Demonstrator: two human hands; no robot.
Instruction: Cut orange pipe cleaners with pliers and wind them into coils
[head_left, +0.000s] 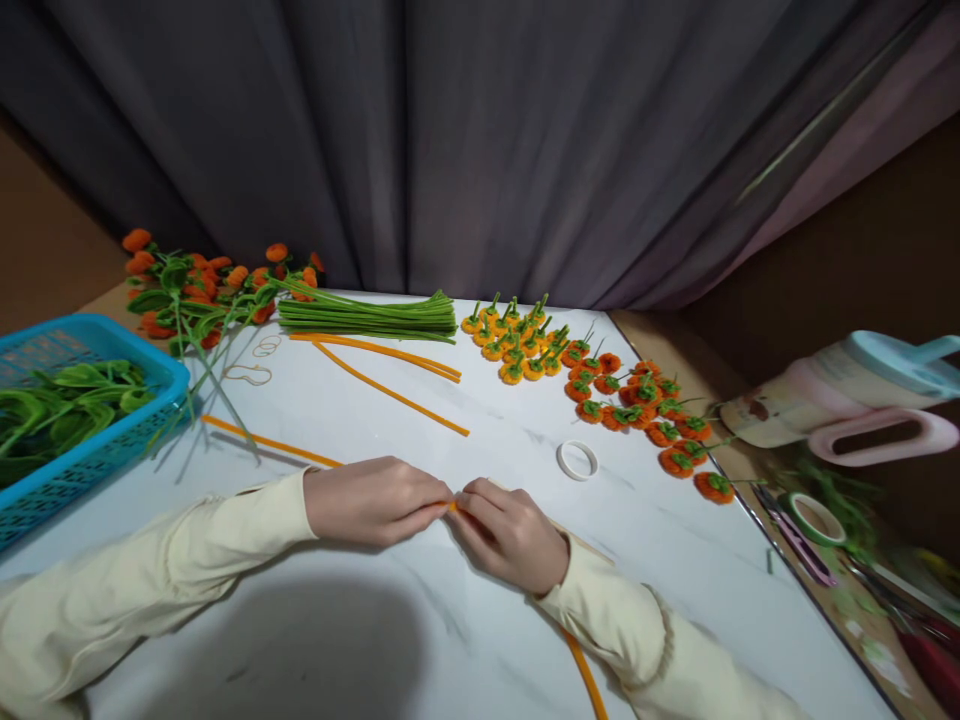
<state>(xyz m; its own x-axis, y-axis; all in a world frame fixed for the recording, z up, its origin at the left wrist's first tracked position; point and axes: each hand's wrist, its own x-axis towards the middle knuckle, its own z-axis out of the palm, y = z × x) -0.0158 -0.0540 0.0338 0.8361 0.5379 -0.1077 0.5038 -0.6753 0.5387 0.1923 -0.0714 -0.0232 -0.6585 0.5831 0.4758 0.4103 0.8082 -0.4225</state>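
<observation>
My left hand [382, 502] and my right hand [510, 530] meet at the fingertips over the white marbled tabletop. Both are closed on an orange fuzzy stem [274, 443]; a tiny bit of orange shows between the fingertips. One length of orange runs out to the left beyond my left wrist, and another comes out under my right sleeve towards the bottom edge. The fingers hide how these pieces join. Further back lie loose orange stems [397, 393] beside a bundle of green stems [367, 315]. A white ring [577, 460] lies beyond my right hand.
Left, a blue basket [90, 450] holds green leaves, with orange flowers [202, 285] behind. Yellow pieces [517, 340] and orange-red pieces [637, 400] stand back right. A tumbler [847, 385], green tape roll [817, 520] and pink-handled tool [802, 545] lie right. Dark curtain behind.
</observation>
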